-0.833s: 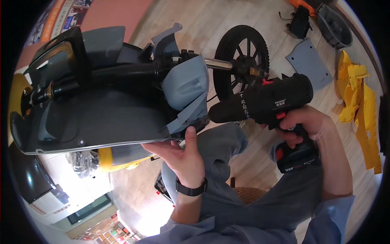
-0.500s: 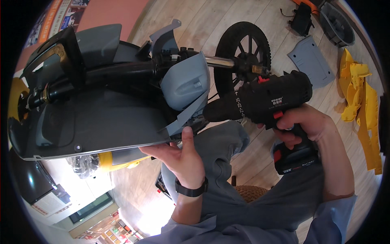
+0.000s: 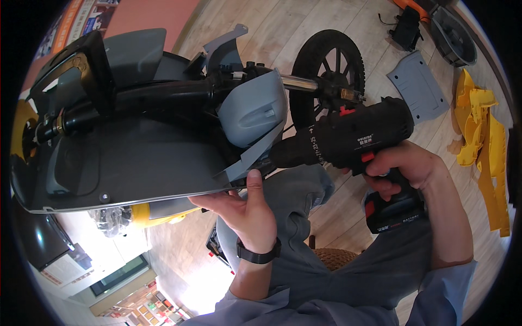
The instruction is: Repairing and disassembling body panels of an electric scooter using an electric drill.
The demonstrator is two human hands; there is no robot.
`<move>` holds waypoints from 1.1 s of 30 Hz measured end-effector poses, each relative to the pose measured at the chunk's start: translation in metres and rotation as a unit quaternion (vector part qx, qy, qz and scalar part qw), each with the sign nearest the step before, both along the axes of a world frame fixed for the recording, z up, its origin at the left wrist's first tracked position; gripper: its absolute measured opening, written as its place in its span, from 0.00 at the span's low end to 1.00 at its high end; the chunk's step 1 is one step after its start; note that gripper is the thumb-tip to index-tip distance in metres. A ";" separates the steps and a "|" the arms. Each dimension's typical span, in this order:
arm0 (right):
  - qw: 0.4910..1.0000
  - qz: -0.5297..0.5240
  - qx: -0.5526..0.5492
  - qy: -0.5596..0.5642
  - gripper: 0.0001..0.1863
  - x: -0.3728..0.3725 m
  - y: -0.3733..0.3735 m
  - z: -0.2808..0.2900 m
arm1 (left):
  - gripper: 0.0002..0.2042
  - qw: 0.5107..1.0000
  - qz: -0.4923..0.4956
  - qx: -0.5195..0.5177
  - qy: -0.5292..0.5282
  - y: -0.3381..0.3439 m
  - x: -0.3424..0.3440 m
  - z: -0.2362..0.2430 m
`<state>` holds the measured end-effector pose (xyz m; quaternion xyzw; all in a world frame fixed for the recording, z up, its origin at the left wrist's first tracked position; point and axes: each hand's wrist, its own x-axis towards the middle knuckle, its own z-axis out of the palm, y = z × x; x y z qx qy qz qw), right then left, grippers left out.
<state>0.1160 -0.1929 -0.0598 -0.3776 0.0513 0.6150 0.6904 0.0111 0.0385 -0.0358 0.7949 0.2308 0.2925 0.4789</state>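
My right hand [image 3: 405, 168] is wrapped round the handle of a black cordless drill [image 3: 356, 136] with red buttons, a finger at its trigger. The drill lies nearly level, its nose against the lower edge of the grey plastic trim [image 3: 255, 152]. The bit's tip is hidden there. With fingers beneath and thumb on top, my left hand [image 3: 244, 212] grips the edge of the large dark grey panel [image 3: 157, 168] at its lower right corner. That panel belongs to a scooter-like vehicle on its side, with a grey cover [image 3: 253, 111] by its black steering tube [image 3: 157, 96].
The spoked front wheel [image 3: 328, 70] stands beyond the drill. On the wooden floor to the right lie a grey plate [image 3: 418, 89], yellow body panels [image 3: 484, 127], a black box with a cable [image 3: 406, 28] and a grey bin-like part [image 3: 452, 35]. A wicker seat [image 3: 334, 258] shows between my legs.
The drill has shifted slightly left, and its marked collar shows a different side. My left hand keeps its hold, moving a little to the right along with the vehicle in the picture.
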 end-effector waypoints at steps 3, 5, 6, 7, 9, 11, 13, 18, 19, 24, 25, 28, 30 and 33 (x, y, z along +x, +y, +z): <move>1.000 0.005 -0.007 -0.024 0.23 0.002 0.004 0.001 | 0.42 1.000 0.000 0.004 0.006 0.000 0.000 0.000; 1.000 0.005 -0.013 -0.026 0.22 0.004 0.005 0.004 | 0.42 1.000 0.001 -0.001 0.008 0.000 -0.001 0.000; 0.999 0.006 -0.018 -0.028 0.22 0.005 0.004 0.006 | 0.42 1.000 0.003 -0.004 0.009 0.000 -0.001 0.000; 0.999 0.006 -0.018 -0.028 0.22 0.006 0.004 0.006 | 0.42 1.000 0.003 -0.004 0.009 0.001 -0.001 0.000; 0.999 0.016 -0.006 -0.029 0.16 0.009 0.004 0.006 | 0.42 1.000 0.016 0.018 0.015 0.002 -0.002 -0.001; 0.999 0.021 -0.013 -0.025 0.16 0.011 0.004 0.007 | 0.42 0.999 0.017 0.020 0.020 0.004 -0.003 -0.002; 0.999 0.025 -0.020 -0.022 0.16 0.014 0.004 0.009 | 0.42 0.999 0.017 0.021 0.025 0.004 -0.003 -0.001; 0.999 0.046 -0.023 -0.009 0.17 0.017 0.003 0.008 | 0.41 0.999 0.016 0.040 0.025 0.008 -0.004 -0.004; 0.999 0.046 -0.022 -0.009 0.17 0.017 0.004 0.006 | 0.41 0.999 0.016 0.040 0.025 0.007 -0.004 -0.003; 0.998 0.049 -0.017 -0.017 0.17 0.017 0.002 0.006 | 0.41 0.998 0.003 0.057 0.022 0.003 0.000 0.000; 0.998 0.050 -0.014 -0.018 0.17 0.017 0.003 0.004 | 0.41 0.998 0.004 0.059 0.021 0.004 -0.001 0.000; 0.999 0.046 -0.005 -0.002 0.17 0.017 0.004 0.000 | 0.41 0.998 0.005 0.068 0.015 0.007 -0.001 0.000; 0.999 0.047 0.009 0.021 0.17 0.017 0.003 -0.002 | 0.42 0.998 0.005 0.056 0.020 0.007 -0.002 -0.001; 0.999 0.046 0.002 0.010 0.17 0.016 0.002 -0.001 | 0.42 0.999 0.001 0.030 0.018 0.008 -0.003 -0.003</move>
